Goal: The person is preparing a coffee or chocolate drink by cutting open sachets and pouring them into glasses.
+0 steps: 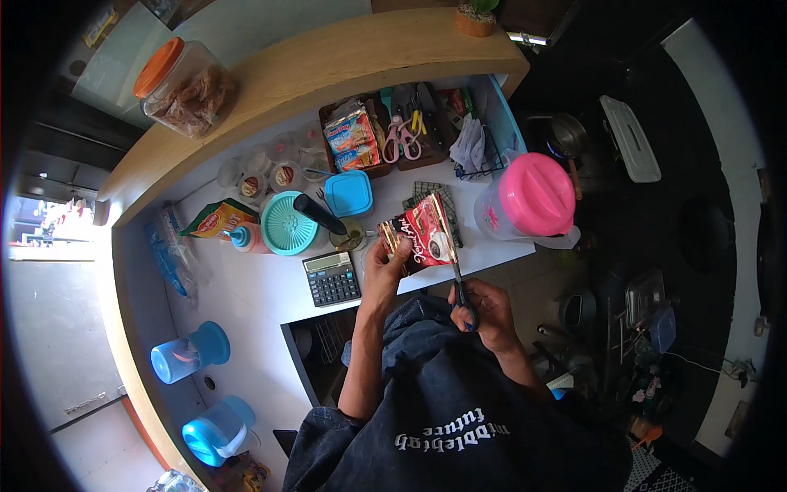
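My left hand (390,264) holds a red and dark coffee packet (424,230) with gold edges, its thumb on the printed front. My right hand (486,310) grips dark-handled scissors (465,298). Their blades lie along the packet's gold edge on the right; whether they are cutting through it I cannot tell. Just beyond the packet, a dark green checked cloth (452,203) lies on the white counter. A glass (349,235) with some greenish or brown contents stands left of the packet, and a calculator (332,280) lies near the counter's front edge, left of my left hand.
A pink-lidded pitcher (535,194) stands at the counter's right end. Baskets at the back hold sachets (351,138) and pink-handled scissors (403,140). A turquoise-lidded container (290,222) and a blue-lidded box (348,192) stand left. A plastic jar (187,92) sits on the raised wooden ledge (295,55).
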Tool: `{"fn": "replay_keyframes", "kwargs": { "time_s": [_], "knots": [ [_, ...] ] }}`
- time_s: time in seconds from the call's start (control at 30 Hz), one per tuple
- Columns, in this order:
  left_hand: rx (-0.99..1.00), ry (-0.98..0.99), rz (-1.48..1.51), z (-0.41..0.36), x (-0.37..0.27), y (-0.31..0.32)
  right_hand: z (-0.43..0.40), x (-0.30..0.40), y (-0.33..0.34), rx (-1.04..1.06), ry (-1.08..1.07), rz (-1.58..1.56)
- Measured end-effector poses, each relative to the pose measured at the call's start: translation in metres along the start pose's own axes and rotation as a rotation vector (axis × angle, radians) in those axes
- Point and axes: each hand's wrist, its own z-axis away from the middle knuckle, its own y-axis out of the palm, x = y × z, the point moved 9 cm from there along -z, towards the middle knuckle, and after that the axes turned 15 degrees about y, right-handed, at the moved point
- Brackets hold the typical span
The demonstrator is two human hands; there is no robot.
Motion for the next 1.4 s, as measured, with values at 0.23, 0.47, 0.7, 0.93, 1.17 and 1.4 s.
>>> {"fn": "replay_keyframes", "kwargs": {
  "time_s": [0.23, 0.47, 0.7, 0.93, 1.17, 1.4],
  "knots": [
    [0.033, -0.024, -0.056, 0.005, 0.001, 0.001, -0.001, 0.004, 0.003, 0.004, 0.023, -0.060],
    [0.068, -0.036, -0.113, 0.004, 0.005, -0.001, -0.002, 0.004, 0.000, -0.032, 0.009, -0.051],
    [0.050, -0.050, -0.052, 0.005, 0.004, 0.004, -0.001, 0.002, -0.001, -0.032, -0.013, -0.040],
    [0.071, -0.055, -0.060, 0.007, 0.005, 0.004, -0.001, 0.002, 0.001, -0.016, 0.018, -0.078],
    [0.048, -0.039, -0.063, 0.007, 0.004, 0.006, -0.001, 0.002, -0.001, -0.040, 0.023, -0.059],
    [0.084, -0.017, -0.084, 0.007, 0.008, 0.001, 0.000, 0.000, 0.001, -0.043, -0.039, -0.036]
  ]
}}
